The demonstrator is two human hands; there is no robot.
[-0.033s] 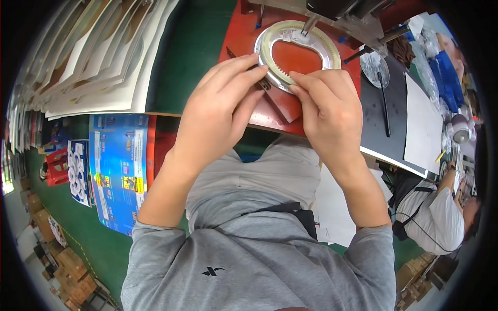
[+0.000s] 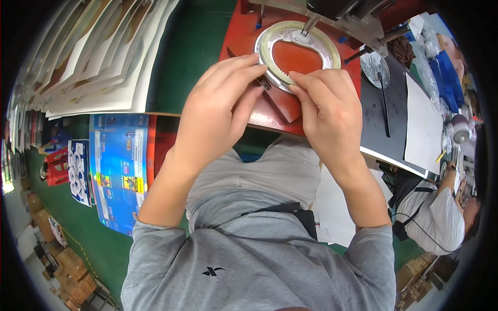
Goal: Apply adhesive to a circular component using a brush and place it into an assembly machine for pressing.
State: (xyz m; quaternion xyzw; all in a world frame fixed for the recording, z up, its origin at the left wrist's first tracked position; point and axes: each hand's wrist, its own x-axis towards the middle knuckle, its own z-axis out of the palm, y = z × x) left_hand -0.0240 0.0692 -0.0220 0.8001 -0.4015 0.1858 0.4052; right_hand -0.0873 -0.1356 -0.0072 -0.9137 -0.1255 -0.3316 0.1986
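A pale, translucent ring with a toothed inner edge sits in a silver ring-shaped holder on the red work plate. At its near left rim, my left hand has bent fingers, with the fingertips on the ring and the thumb close below. My right hand is closed in a pinch on the near rim, thumb and index finger together. Over the far part of the ring, a machine's metal tip reaches down. A dark bar lies on the plate between my hands.
The red plate carries the machine. Stacked white sheets stand at far left, above a blue printed board. To the right are a clear round dish, a black stick and white paper. Another person works at far right.
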